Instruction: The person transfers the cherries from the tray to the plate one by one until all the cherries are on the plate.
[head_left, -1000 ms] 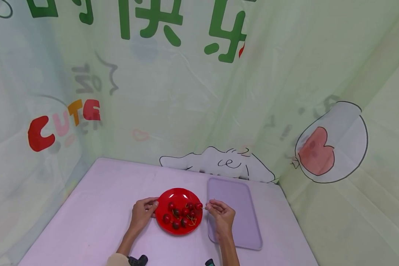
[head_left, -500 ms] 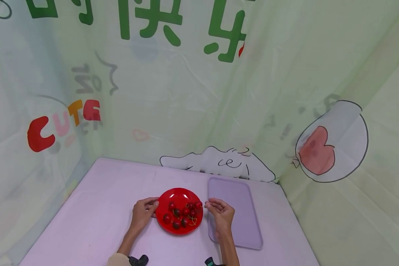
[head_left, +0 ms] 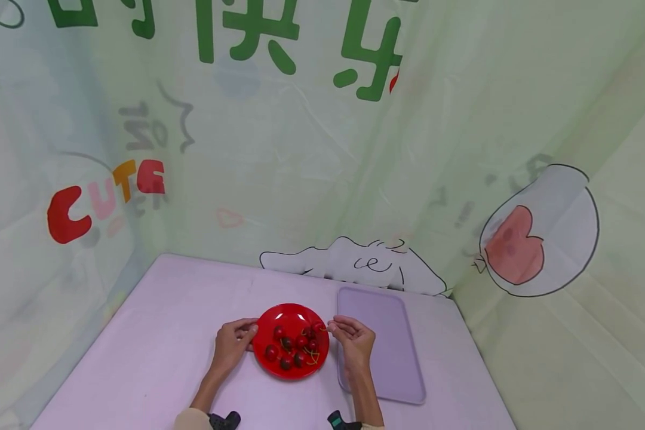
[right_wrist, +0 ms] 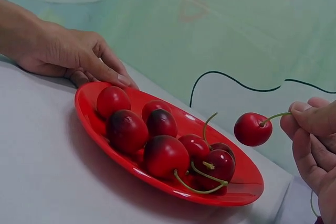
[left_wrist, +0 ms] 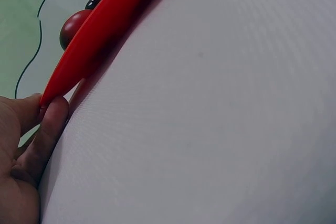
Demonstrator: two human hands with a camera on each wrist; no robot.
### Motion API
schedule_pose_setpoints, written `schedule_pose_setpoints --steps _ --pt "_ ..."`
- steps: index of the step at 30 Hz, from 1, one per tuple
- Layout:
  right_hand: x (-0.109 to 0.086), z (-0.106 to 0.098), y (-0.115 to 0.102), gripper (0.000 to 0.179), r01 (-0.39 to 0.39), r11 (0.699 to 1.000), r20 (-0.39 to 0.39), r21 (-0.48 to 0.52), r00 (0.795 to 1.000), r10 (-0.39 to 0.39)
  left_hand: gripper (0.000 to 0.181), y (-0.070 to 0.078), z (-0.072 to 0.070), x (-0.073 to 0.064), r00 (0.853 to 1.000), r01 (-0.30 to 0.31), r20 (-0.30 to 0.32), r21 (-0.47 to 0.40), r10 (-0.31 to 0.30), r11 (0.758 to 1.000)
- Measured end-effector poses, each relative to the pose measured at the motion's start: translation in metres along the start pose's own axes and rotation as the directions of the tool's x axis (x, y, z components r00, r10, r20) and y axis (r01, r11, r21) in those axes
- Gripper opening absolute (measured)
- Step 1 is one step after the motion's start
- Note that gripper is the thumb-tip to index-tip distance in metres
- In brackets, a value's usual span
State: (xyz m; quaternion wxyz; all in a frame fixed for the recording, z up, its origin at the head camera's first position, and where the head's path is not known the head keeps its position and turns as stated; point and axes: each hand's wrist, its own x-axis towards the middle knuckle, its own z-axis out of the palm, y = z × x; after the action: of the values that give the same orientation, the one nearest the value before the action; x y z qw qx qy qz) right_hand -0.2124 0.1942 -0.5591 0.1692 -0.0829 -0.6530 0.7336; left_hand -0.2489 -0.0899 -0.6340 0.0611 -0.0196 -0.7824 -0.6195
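Observation:
A round red plate (head_left: pixel 290 371) holds several dark red cherries (right_wrist: pixel 166 156), a few with green stems. My left hand (head_left: pixel 231 345) grips the plate's left rim, thumb on top and fingers beneath; in the left wrist view the rim (left_wrist: pixel 52 85) sits between thumb and finger. Between thumb and fingertips, my right hand (head_left: pixel 356 343) pinches the green stem of one cherry (right_wrist: pixel 253 129). That cherry hangs over the plate's right side, apart from the others in the right wrist view.
To the right of the plate, partly under my right forearm, lies a flat purple tray (head_left: pixel 392 352). The pale table (head_left: pixel 183 298) ends at printed curtains (head_left: pixel 301 167) behind and on both sides. A dark red bit with a stem shows at the right wrist view's lower right.
My right hand has shifted slightly left and away from me, bringing the pinched cherry a little further over the plate. The left hand keeps its hold on the rim.

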Motion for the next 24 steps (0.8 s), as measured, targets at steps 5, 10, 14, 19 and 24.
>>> schedule_pose_setpoints --steps 5,10,14,19,24 --pt "0.001 0.005 0.0 0.029 -0.001 1.0 -0.001 0.0 1.0 0.001 0.027 0.001 -0.001 -0.001 1.0 -0.025 0.002 0.014 0.025 1.0" --pt "0.004 0.009 0.002 0.029 -0.007 1.0 0.005 0.022 1.0 0.007 0.028 0.001 -0.001 0.001 1.0 -0.007 0.006 0.009 0.007 1.0" --pt "0.006 0.012 0.003 0.029 -0.001 1.0 0.015 -0.001 1.0 0.001 0.028 -0.001 0.0 0.003 1.0 0.009 0.01 0.01 -0.009 1.0" --pt "0.008 0.014 0.008 0.027 0.006 1.0 0.022 -0.012 1.0 -0.006 0.027 -0.002 0.001 0.003 1.0 0.007 0.013 0.013 -0.007 1.0" --pt "0.003 0.02 0.001 0.024 0.045 0.999 0.034 -0.008 0.998 -0.045 0.028 -0.003 0.0 0.003 1.0 0.01 0.009 0.016 -0.011 1.0"
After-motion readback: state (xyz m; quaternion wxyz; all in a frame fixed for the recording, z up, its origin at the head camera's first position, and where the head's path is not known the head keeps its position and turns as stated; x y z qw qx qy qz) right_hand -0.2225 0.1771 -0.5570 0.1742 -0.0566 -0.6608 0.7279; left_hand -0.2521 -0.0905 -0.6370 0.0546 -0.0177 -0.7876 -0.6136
